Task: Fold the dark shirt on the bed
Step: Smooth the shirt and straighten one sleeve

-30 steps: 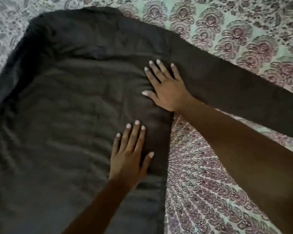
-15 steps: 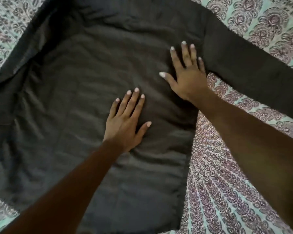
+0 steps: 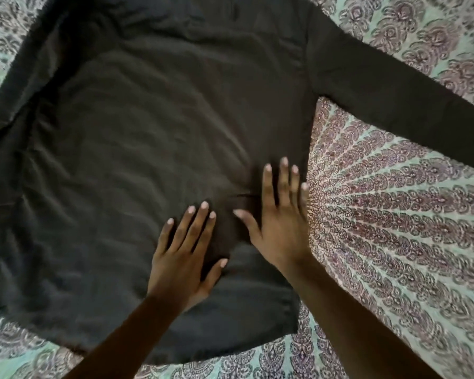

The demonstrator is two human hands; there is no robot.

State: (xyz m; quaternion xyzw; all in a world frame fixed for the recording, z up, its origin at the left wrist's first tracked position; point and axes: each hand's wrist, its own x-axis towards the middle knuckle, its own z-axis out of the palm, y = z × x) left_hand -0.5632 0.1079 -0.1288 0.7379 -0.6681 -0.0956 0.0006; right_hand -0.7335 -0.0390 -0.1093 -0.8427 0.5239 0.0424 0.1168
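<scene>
Your shirt [image 3: 153, 149] lies spread flat across the bedspread [image 3: 394, 242], filling the left and centre of the frame, one sleeve [image 3: 394, 88] stretching to the right edge. Your left hand [image 3: 184, 255] and right hand [image 3: 279, 222] press flat on it at lower centre, fingers straight, gripping nothing

Looks like a home bedroom. Shows in the soft bed cover [image 3: 394, 242], printed mint green with purple paisley fans, filling the right side, lower edge and upper corners of the frame.
</scene>
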